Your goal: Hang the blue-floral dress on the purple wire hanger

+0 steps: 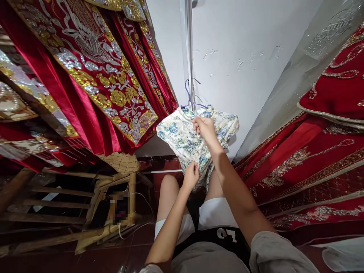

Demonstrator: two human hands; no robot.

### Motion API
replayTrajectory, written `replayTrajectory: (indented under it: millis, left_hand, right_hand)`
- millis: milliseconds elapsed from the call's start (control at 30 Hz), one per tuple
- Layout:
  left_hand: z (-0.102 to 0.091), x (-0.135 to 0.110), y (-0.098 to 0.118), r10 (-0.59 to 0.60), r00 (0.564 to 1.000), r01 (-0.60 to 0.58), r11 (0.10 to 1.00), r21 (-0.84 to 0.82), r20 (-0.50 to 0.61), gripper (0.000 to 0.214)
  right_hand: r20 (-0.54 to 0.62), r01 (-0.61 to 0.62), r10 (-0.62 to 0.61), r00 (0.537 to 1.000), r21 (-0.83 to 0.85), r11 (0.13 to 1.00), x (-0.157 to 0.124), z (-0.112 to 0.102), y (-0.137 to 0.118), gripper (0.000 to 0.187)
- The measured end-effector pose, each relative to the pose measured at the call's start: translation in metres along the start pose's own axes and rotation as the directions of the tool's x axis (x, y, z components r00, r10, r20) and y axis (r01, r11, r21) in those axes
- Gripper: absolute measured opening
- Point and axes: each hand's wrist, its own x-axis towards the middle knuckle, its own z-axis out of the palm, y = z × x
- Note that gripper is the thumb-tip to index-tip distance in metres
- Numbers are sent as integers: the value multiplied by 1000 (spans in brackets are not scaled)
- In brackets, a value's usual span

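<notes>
A white short-sleeved garment with a blue and yellow floral print (178, 134) hangs on a purple hanger (187, 91) against the wall. My right hand (204, 129) is closed at the front just below the collar, its fingertips pinching the cloth by the front opening. Lower down, my left hand (192, 175) pinches the same front edge, thumb and fingers together. The cloth between the two hands looks drawn fairly straight. Below my left hand, the garment's lower part falls between my knees and is partly hidden.
Red embroidered garments with gold and silver sequins (116, 91) hang at the left. More red beaded garments (307, 151) hang at the right. A bamboo chair (93, 193) stands at the lower left, near a white cable (121, 232). A white wall (241, 34) rises ahead, with a vertical metal pole (186, 41).
</notes>
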Motion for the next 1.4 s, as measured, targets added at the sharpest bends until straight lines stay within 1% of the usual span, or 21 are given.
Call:
replayTrajectory:
  millis: [67, 133, 200, 267, 300, 367, 433, 500, 567, 633, 733, 800, 833, 900, 967, 1033, 1100, 1167, 1233, 1333, 1400]
  left_hand:
    - [-16, 12, 11, 31, 999, -31, 999, -25, 23, 14]
    - [-38, 32, 32, 106, 992, -111, 991, -69, -71, 23]
    - [-62, 58, 60, 210, 950, -229, 972, -58, -232, 39]
    - [-83, 86, 88, 348, 896, -350, 936, 43, -276, 43]
    - [-92, 99, 100, 407, 878, -394, 913, 100, -254, 39]
    - [-106, 122, 117, 513, 846, -480, 851, 213, -143, 28]
    - [-116, 138, 126, 575, 818, -542, 783, 305, -20, 22]
    - [-122, 150, 129, 608, 793, -573, 734, 364, 22, 20]
    - [-128, 160, 131, 634, 770, -566, 727, 389, -63, 19]
    - [-136, 169, 133, 615, 749, -518, 776, 359, -249, 18]
    - [-152, 178, 129, 461, 703, -439, 880, 180, -542, 19]
    - [-166, 176, 116, 293, 680, -430, 902, -42, -672, 22]
    - [-173, 173, 106, 184, 688, -426, 885, -186, -702, 23]
    - [-186, 161, 83, -53, 740, -379, 791, -481, -670, 24]
    - [-194, 144, 61, -239, 770, -308, 673, -673, -591, 22]
    - [-196, 129, 44, -351, 762, -259, 604, -753, -544, 20]
    - [-190, 117, 32, -418, 754, -216, 570, -793, -506, 19]
    - [-180, 111, 24, -440, 737, -188, 597, -780, -514, 20]
    - [-167, 108, 20, -377, 688, -210, 715, -667, -620, 19]
    - [-155, 98, 19, -136, 623, -269, 887, -375, -770, 24]
    - [-154, 89, 22, 46, 605, -276, 949, -155, -795, 28]
  right_hand:
    - [43, -20, 20, 999, 13, 1000, -10, -5, 9, 37]
    - [70, -39, 38, 997, 12, 999, -19, -11, 16, 35]
    - [85, -44, 43, 995, 12, 999, -23, -14, 18, 33]
    - [107, -32, 31, 994, 10, 999, -23, -15, 15, 32]
    - [119, -22, 21, 993, 9, 1000, -22, -16, 14, 32]
    - [131, 6, -6, 991, 0, 1000, -18, -16, 13, 35]
    - [117, 52, -49, 992, -22, 998, -11, -16, 18, 38]
    - [98, 100, -93, 991, -64, 993, -1, -16, 30, 40]
    - [105, 121, -108, 989, -122, 985, 10, -14, 46, 37]
    - [108, 103, -83, 991, -194, 976, 18, -13, 62, 34]
    - [128, 56, -24, 991, -257, 965, 15, -13, 81, 33]
    - [168, 27, 13, 986, -235, 972, 2, -15, 87, 33]
    - [184, 10, 30, 982, -216, 976, -8, -16, 88, 33]
    - [189, -17, 52, 981, -179, 984, -32, -17, 87, 32]
    - [175, -40, 63, 983, -129, 991, -57, -16, 83, 32]
    - [160, -80, 88, 983, -58, 995, -79, -12, 80, 31]
    - [155, -124, 122, 980, 5, 992, -96, -8, 78, 29]
    - [141, -154, 148, 979, 39, 987, -106, -7, 77, 26]
    - [103, -168, 162, 981, 51, 984, -110, -10, 78, 24]
    - [34, -169, 168, 985, 42, 985, -110, -21, 82, 24]
    - [16, -165, 164, 986, 39, 986, -109, -28, 84, 24]
